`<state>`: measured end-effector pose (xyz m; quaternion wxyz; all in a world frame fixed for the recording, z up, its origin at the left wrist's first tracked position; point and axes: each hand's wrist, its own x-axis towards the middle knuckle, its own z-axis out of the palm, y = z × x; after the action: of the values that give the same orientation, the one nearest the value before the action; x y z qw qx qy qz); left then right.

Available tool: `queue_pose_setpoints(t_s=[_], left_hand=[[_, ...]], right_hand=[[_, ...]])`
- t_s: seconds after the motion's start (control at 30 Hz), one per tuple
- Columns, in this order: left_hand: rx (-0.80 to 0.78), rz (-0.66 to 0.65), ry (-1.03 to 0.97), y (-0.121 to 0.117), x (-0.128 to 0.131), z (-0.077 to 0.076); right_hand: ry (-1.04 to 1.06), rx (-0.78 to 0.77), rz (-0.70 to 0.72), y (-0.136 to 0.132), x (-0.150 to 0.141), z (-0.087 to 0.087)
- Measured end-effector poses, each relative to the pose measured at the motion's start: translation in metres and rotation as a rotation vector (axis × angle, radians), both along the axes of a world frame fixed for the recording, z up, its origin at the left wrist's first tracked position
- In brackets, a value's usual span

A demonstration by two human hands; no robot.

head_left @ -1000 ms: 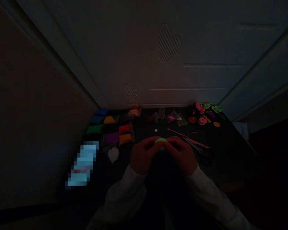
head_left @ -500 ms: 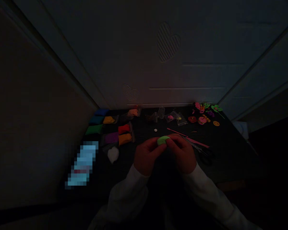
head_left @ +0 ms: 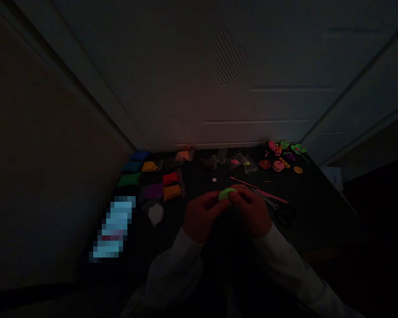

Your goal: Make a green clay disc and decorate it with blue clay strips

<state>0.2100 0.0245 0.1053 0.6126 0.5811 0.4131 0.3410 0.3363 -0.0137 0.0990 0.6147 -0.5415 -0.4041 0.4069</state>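
The scene is very dark. A flat lump of light green clay (head_left: 227,194) is pinched between the fingertips of both my hands above a black table (head_left: 311,203). My left hand (head_left: 200,216) grips it from the left, fingers curled. From the right, my right hand (head_left: 252,212) closes on the same lump. Both arms wear white sleeves.
Small bags of coloured clay (head_left: 154,179) lie at the left, with a white lump (head_left: 156,213) near them. Finished clay flowers and figures (head_left: 281,158) sit at the far right. A pink stick (head_left: 258,190) and dark scissors (head_left: 280,210) lie right of my hands. A panelled white wall rises behind.
The green clay has been turned and shifted slightly right between my fingertips. Both hands stay over the same spot.
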Motion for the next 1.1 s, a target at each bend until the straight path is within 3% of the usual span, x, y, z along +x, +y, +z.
queue_pose_setpoints(t_s=[0.2, 0.47, 0.67, 0.83, 1.0, 1.1], left_hand=[[0.001, 0.099, -0.021, 0.000, 0.003, -0.001], [-0.022, 0.096, -0.027, 0.004, -0.001, 0.000], [0.000, 0.139, 0.031, 0.004, 0.000, 0.002], [0.039, 0.220, 0.050, 0.001, 0.002, -0.001], [0.018, 0.201, -0.037, 0.001, 0.005, -0.007], [-0.036, 0.127, -0.093, 0.001, 0.005, -0.010]], right_hand=[[-0.031, -0.004, -0.001, 0.000, -0.003, 0.000], [-0.199, 0.021, -0.009, -0.002, -0.003, 0.001], [-0.067, -0.044, -0.023, -0.006, -0.007, -0.003], [-0.109, -0.041, 0.030, -0.007, -0.008, -0.003], [-0.165, -0.012, -0.020, -0.006, -0.007, -0.001], [-0.190, -0.017, -0.060, -0.006, -0.006, -0.002]])
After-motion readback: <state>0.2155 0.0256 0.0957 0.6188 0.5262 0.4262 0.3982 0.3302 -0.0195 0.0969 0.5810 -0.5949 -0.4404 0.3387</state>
